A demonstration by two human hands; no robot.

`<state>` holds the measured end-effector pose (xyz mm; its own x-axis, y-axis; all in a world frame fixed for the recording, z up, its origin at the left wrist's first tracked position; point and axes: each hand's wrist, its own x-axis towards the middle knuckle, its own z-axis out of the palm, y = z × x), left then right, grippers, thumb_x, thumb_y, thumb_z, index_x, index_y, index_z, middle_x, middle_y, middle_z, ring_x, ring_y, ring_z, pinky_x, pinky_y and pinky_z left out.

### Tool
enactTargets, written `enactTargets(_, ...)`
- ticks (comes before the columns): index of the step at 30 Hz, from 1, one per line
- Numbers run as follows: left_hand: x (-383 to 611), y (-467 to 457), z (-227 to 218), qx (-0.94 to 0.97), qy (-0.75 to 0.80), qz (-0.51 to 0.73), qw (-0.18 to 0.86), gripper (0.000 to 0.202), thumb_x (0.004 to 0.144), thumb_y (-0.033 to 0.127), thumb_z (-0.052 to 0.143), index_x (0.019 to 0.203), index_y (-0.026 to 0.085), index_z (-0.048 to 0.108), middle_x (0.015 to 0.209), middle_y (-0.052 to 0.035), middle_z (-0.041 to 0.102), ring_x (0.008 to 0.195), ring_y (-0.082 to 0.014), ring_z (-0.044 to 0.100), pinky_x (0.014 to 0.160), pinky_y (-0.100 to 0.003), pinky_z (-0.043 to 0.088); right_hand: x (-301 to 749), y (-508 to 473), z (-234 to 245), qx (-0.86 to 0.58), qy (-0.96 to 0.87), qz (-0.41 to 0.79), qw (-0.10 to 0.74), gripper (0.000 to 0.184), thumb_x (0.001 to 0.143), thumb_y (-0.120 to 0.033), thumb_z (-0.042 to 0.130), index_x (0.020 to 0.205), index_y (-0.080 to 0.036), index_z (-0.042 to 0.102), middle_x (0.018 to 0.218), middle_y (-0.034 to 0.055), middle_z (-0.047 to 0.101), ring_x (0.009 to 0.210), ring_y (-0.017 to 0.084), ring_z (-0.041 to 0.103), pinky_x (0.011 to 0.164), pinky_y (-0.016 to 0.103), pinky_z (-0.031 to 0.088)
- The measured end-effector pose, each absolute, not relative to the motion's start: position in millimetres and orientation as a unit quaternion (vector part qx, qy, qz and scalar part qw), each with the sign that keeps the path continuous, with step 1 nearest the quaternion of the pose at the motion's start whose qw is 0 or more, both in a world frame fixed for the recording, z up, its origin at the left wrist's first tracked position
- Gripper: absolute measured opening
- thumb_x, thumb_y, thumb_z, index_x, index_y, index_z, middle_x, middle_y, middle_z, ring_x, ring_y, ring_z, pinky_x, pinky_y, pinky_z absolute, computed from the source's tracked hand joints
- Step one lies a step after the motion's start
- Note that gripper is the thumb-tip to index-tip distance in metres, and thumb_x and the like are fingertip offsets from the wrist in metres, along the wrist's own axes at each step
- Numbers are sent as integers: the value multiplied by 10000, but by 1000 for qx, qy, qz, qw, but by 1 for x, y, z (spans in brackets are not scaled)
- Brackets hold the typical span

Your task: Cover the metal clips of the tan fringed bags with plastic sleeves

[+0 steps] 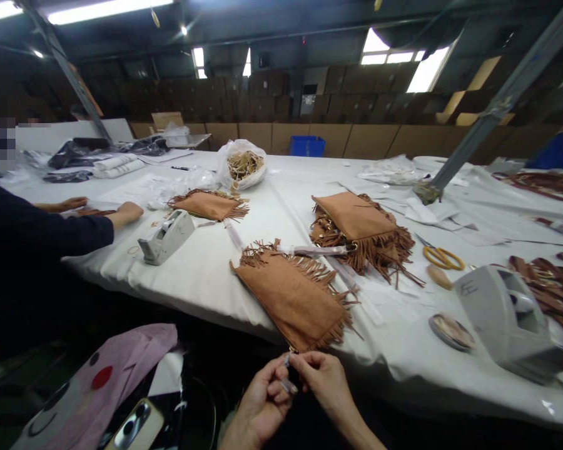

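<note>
A tan suede fringed pouch (294, 297) lies at the near edge of the white table (206, 275), one corner hanging over the edge. Just below that corner my left hand (263, 403) and my right hand (321, 378) meet, fingers pinched together on a small silvery piece (287, 369) at the pouch's corner. Both hands are closed. What the small piece is I cannot make out.
A stack of fringed pouches (356, 228) and another pouch (209, 204) lie farther back. Tape dispensers stand at right (507, 319) and left (166, 237). Yellow scissors (443, 256), leather straps (551, 287), a plastic bag (243, 164). A person in a dark sleeve (42, 234) works at left.
</note>
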<state>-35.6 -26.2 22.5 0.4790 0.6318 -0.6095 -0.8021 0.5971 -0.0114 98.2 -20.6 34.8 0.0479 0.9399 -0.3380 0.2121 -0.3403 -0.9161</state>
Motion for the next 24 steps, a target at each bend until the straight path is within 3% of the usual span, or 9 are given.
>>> enactTargets(7,-38,-29,24,-209,227,409,859,271,963,198,291,840,85,505,496,87,379,300,18,274,342,-105,175,107,-14,16,-682,-486,417,353,434,619,-505,689,423,-153,525,385,-39,456,401,76,384,406,203,288)
enactTargets(16,-38,-33,19,-102,336,466,812,69,863,140,531,876,79,560,508,91,422,330,31,264,362,-103,175,120,-37,31,-637,-542,401,373,389,771,-504,570,683,-153,711,554,19,600,529,142,511,493,228,372)
enactTargets(19,-35,-36,17,24,381,502,776,227,753,198,700,916,71,606,532,83,457,357,34,278,370,-115,183,113,-43,39,-620,-506,468,375,410,795,-523,545,745,-144,697,539,6,579,474,126,510,469,222,367)
enactTargets(24,-32,-38,15,146,428,526,720,354,673,342,774,872,82,639,464,102,399,356,25,231,373,-138,145,90,-38,39,-519,-481,590,388,469,829,-534,517,620,-129,631,542,1,565,456,79,474,464,194,329)
